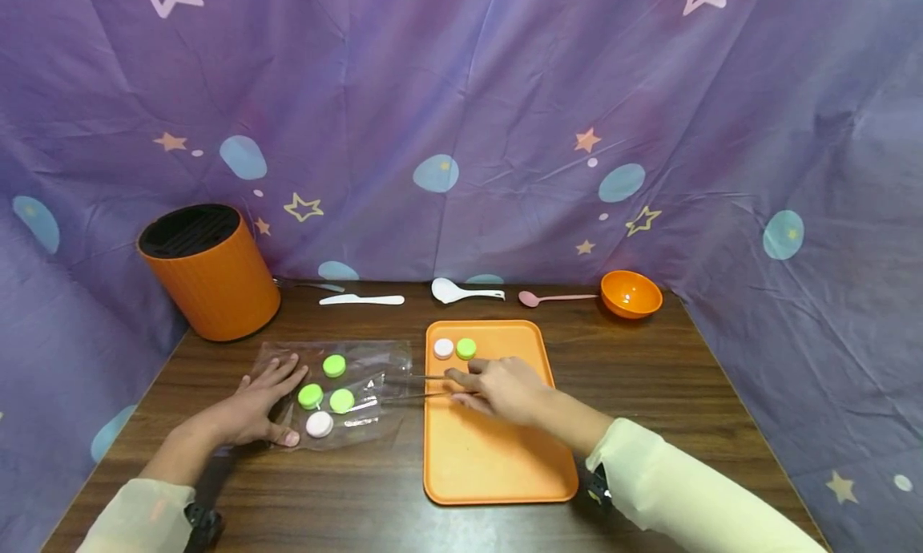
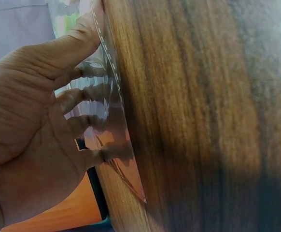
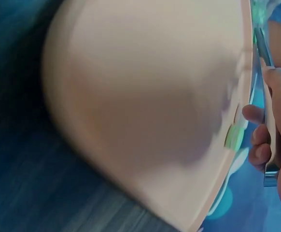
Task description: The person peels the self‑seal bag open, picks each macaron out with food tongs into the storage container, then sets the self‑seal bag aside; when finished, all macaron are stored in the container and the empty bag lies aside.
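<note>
My left hand [image 1: 259, 405] rests with spread fingers on the left edge of a clear plastic sheet or bag [image 1: 392, 357] lying flat on the table. Three green discs [image 1: 334, 366] and one whitish disc [image 1: 320, 424] are at this plastic; whether they lie in or on it I cannot tell. My right hand [image 1: 508, 389], above the orange tray [image 1: 497, 465], grips metal tongs [image 3: 271, 178]. The tongs' two arms point left over the tray's edge towards the plastic, spread apart; their tips are hard to make out. A pale pink disc [image 1: 443, 348] and a green disc [image 1: 465, 349] sit side by side at the tray's far left.
An orange knife block [image 1: 216, 284] stands at the back left. Along the back lie a white knife [image 1: 362, 300], a white ladle-like spoon [image 1: 467, 292] and a pink spoon [image 1: 530, 299]. An orange bowl [image 1: 630, 295] is at the back right, before the purple curtain.
</note>
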`<state>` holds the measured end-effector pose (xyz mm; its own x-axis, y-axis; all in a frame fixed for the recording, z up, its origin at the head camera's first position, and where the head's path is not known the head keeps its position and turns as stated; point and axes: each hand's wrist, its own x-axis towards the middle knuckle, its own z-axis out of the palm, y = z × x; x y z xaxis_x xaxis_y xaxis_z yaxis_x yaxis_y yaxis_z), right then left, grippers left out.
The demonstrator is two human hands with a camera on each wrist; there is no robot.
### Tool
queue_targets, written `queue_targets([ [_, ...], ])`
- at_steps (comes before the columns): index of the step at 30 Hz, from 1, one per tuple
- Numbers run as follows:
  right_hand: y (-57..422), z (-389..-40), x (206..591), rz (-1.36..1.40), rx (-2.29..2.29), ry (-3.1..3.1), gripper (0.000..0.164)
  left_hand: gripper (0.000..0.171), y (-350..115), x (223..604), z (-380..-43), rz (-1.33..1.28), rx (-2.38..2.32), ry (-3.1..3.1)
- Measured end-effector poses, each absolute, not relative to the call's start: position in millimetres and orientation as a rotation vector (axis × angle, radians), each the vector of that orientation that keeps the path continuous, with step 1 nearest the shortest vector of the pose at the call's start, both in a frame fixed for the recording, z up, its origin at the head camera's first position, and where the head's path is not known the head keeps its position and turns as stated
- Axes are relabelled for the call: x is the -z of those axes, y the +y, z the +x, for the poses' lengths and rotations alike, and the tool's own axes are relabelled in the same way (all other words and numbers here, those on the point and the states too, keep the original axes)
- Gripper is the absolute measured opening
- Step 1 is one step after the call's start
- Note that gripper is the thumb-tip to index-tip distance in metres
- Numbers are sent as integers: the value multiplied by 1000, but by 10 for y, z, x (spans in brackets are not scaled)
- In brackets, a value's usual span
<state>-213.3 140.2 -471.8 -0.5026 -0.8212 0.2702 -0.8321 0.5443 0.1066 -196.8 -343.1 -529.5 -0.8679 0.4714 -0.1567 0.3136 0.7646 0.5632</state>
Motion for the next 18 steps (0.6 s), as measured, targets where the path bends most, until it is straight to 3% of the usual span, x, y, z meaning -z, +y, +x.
queue_targets([
  [9,1507,-2198,4746,1260,31,-2436,37,128,-3414,5257,-1981,574,-764,2664],
  [18,1272,-2160,4831,1356,-31,-2459,30,132,-3482,5401,-2053,557,-749,2655],
])
